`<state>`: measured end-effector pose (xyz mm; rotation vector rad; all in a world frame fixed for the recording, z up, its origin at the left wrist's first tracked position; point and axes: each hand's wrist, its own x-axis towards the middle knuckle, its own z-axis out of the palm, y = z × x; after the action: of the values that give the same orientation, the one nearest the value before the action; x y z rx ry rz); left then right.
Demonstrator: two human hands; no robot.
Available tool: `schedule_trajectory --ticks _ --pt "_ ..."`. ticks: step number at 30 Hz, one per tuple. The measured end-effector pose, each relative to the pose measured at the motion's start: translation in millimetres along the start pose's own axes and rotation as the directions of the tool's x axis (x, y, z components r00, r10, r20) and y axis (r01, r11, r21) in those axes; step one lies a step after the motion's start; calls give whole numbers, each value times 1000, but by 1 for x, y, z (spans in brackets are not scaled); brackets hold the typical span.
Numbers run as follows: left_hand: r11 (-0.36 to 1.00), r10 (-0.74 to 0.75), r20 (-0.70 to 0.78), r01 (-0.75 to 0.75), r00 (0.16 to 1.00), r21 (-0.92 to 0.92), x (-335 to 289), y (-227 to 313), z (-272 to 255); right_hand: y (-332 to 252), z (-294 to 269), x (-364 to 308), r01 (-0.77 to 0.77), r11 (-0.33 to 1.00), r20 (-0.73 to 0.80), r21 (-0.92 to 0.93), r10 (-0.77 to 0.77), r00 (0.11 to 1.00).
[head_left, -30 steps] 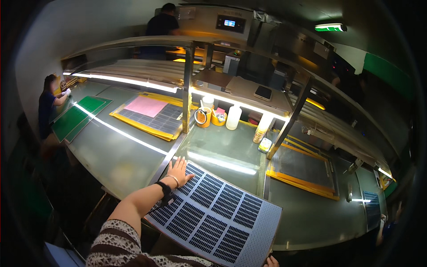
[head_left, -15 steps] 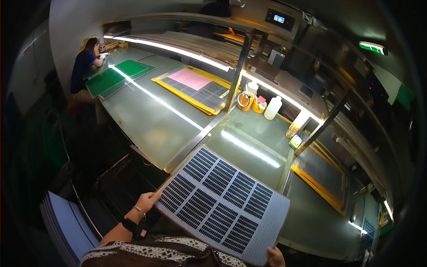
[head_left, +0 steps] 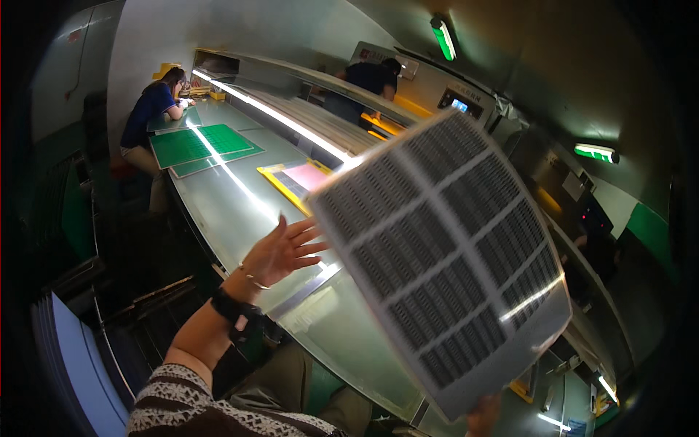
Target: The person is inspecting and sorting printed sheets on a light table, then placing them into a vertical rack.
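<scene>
A thin rectangular printed panel [head_left: 429,195], pale with blocks of small dark bars, is raised and tilted in front of me, slightly blurred. My right hand [head_left: 483,416] grips its lower edge; most of that hand is blurred or hidden by the panel. Beside the panel's left edge, my left hand [head_left: 280,251] has its fingers spread and holds nothing. A bracelet and a dark wrist device are on the left wrist.
A long glass-topped table [head_left: 226,186] bears green panels [head_left: 207,146] and a yellow frame [head_left: 280,182] with a pink sheet. A lit shelf [head_left: 277,105] runs above it. One person [head_left: 151,109] leans at the far left end; another [head_left: 364,84] works behind the shelf.
The panel has been lifted off its low, flat position and swung up to the right. My left hand has let go of its edge and opened. The view has shifted too.
</scene>
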<state>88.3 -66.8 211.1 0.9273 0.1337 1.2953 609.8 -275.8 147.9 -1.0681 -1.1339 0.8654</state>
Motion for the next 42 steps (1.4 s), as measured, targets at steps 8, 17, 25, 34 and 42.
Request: schedule_trajectory --ticks 8,17,25,34,42 --pt "746 -279 -241 368 930 555 -76 -89 -71 -71 182 319 273 961 102 -54 -267 958" --pt "755 -16 -902 597 431 272 -292 -53 -127 -84 410 546 -68 879 297 473 -86 951" --pt "826 107 -979 533 176 186 -325 -46 -117 -31 516 420 -81 980 939 -180 196 284" --pt "256 686 -683 795 251 550 -334 -6 -121 141 405 165 671 702 806 -237 528 -268" --pt "177 984 18 965 -177 -191 -581 79 -76 107 339 82 577 663 800 -477 599 -26"
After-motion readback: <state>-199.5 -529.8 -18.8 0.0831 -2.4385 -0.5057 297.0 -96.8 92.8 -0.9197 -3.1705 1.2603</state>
